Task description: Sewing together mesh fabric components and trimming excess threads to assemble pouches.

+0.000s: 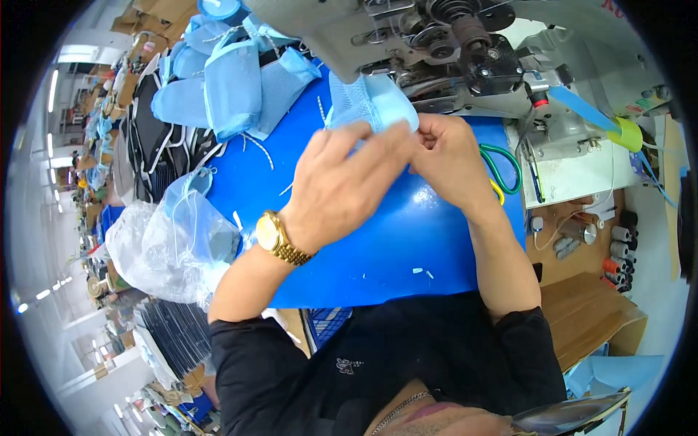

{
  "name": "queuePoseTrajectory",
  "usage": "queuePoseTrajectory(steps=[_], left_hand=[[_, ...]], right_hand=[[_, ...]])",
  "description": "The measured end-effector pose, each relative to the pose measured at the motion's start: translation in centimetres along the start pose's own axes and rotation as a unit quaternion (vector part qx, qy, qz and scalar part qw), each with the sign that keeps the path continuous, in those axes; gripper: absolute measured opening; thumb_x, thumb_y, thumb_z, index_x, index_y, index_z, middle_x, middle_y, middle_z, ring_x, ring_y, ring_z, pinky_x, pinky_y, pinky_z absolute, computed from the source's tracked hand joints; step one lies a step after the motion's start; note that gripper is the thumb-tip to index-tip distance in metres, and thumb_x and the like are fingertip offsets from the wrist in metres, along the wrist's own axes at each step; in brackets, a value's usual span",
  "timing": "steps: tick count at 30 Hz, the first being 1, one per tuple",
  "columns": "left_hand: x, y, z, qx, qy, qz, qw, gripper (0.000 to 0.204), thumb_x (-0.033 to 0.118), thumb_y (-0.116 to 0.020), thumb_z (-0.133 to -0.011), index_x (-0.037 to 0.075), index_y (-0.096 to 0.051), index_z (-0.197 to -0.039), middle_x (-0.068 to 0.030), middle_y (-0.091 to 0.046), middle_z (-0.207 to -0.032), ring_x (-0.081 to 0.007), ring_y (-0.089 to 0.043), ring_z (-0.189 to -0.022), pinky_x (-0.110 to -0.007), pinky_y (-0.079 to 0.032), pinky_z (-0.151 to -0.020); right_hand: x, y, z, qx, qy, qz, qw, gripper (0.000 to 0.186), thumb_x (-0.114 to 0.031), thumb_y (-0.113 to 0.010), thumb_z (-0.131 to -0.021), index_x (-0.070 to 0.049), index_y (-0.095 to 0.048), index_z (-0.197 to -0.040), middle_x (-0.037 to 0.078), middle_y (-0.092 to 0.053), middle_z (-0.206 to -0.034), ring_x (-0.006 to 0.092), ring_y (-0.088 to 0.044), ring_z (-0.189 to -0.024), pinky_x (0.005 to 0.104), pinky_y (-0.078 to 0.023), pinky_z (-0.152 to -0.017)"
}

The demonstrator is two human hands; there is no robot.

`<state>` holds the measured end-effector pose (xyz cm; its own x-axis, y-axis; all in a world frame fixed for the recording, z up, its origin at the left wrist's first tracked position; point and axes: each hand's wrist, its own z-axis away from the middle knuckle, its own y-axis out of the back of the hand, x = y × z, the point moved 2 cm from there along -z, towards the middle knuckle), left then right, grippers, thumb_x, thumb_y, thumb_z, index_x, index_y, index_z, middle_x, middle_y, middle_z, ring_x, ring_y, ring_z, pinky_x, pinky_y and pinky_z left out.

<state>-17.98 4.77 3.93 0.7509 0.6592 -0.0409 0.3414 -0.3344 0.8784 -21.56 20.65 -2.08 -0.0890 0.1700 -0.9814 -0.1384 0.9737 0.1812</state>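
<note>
Covering some blue mesh fabric [354,102], the left hand [347,178] blurs, its grip unclear. Beside it, the right hand [449,161] curls closed, green-handled scissors [518,174] to its right.

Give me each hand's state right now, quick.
Left hand: blurred, at the light-blue mesh piece; grip can't be told.
Right hand: fingers curled closed at the piece's edge; whether they hold it can't be told.

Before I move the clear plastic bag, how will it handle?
Probably floppy: the bag is crumpled and creased. Likely light for its size, as the film looks thin and see-through. Perhaps slippery too, given its shiny surface.
</note>
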Motion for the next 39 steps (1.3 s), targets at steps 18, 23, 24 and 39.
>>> queuePoseTrajectory(steps=[18,23,24,39], left_hand=[[1.9,0.3,-0.3,0.039,-0.107,0.077,0.990,0.030,0.001,-0.069,-0.069,0.005,-0.069,-0.098,-0.0083,-0.067,-0.106,-0.0280,-0.060,-0.110,-0.035,-0.051,-0.081],[-1.3,0.2,-1.7,0.059,0.011,-0.057,0.997,0.043,-0.004,-0.071,-0.065,0.013,-0.071,-0.105,-0.0051,-0.069,-0.108,-0.0295,-0.064,-0.103,-0.035,-0.053,-0.082],[-1.6,0.2,-1.5,0.068,-0.010,-0.057,0.996,0.034,0.003,-0.067,-0.067,0.010,-0.070,-0.100,-0.0060,-0.068,-0.110,-0.0282,-0.063,-0.103,-0.036,-0.053,-0.081],[-3.0,0.7,-0.1,0.110,0.141,0.017,0.984,0.036,0.002,-0.069,-0.072,0.007,-0.068,-0.108,-0.0121,-0.062,-0.124,-0.0330,-0.057,-0.119,-0.041,-0.049,-0.096]], right_hand=[[1.9,-1.2,1.8,-0.040,-0.013,-0.195,0.980,0.012,-0.011,-0.065,-0.084,0.000,-0.063,-0.089,0.004,-0.054,-0.062,0.0088,-0.047,-0.054,0.0282,-0.039,-0.050],[1.5,-0.5,1.7,-0.079,-0.054,-0.156,0.983,0.013,-0.011,-0.066,-0.084,-0.001,-0.064,-0.091,0.001,-0.051,-0.061,0.0073,-0.046,-0.055,0.0262,-0.038,-0.050],[1.3,-0.3,1.6,-0.079,-0.035,-0.114,0.990,0.013,-0.012,-0.067,-0.084,-0.001,-0.064,-0.091,0.000,-0.051,-0.061,0.0065,-0.046,-0.055,0.0254,-0.037,-0.050],[0.0,-0.4,1.6,-0.074,-0.066,-0.172,0.980,0.019,-0.012,-0.065,-0.087,-0.001,-0.064,-0.103,-0.002,-0.056,-0.066,0.0038,-0.049,-0.055,0.0225,-0.039,-0.048]])
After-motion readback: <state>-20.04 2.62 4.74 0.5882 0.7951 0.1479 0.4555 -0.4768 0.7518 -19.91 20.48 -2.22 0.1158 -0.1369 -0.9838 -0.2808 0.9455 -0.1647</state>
